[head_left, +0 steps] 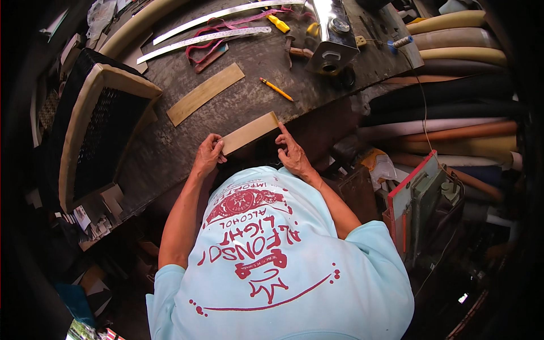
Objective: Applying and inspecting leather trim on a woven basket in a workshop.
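Observation:
My left hand [209, 154] pinches the near left corner of a flat tan strip [249, 134] between thumb and fingers. The strip lies slanted along the front edge of the dark, worn workbench [148, 164]. At its other end, the index finger of my right hand [291, 152] is stretched out and touches the darker end of the strip. The other fingers of that hand are loosely bent, apart from the strip. A second, browner flat strip [206, 94] lies farther back on the bench. To its right is a yellow pencil [276, 89].
Metal rulers [209, 37], pink ribbon [196, 58] and a yellow-handled tool [278, 23] lie at the back. A metal can [331, 42] stands back right. A black-and-tan framed panel [107, 122] leans at left. Rolled material [453, 93] is stacked at right.

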Available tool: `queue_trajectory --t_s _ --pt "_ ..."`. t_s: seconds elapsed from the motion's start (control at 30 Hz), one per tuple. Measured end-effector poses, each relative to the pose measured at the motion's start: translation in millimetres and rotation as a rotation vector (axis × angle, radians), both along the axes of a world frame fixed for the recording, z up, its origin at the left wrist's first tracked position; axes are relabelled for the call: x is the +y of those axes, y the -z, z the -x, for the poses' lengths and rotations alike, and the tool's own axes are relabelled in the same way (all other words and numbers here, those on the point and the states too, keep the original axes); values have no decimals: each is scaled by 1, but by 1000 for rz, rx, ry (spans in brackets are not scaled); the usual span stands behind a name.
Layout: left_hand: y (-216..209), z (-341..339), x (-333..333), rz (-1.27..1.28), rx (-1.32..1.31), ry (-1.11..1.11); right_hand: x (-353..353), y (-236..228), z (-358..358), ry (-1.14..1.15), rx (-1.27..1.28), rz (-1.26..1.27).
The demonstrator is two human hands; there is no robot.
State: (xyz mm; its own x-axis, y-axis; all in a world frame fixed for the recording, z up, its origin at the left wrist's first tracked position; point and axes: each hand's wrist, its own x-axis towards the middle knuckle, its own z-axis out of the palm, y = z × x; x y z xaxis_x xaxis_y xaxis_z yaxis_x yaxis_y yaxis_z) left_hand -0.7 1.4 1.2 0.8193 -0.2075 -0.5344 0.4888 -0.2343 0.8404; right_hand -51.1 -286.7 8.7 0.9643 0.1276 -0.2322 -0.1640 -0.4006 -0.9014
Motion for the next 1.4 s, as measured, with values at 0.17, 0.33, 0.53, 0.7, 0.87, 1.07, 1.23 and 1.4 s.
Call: queue_trajectory --t_s 0.17,0.33,0.53,0.7,0.87,1.07,1.23,1.4 --pt "0 0 3 18 -8 37 39 3 17 -100 -171 426" --pt "3 1 5 44 -8 29 60 -2 22 -103 -243 230" --pt "1 -1 5 28 -20 59 46 6 13 183 -205 264" --pt "7 -1 5 33 -18 43 64 -27 9 -325 -133 612" --pt "4 1 2 24 -21 -16 29 -54 -29 -51 -106 43" --pt "0 0 0 -2 1 -72 -85 -62 -112 151 -334 662" --pt "-4 1 -6 -73 1 -103 -115 -57 -159 -121 -139 914" --pt "-4 1 -8 -296 -133 -25 -128 -47 -191 -327 -18 943"
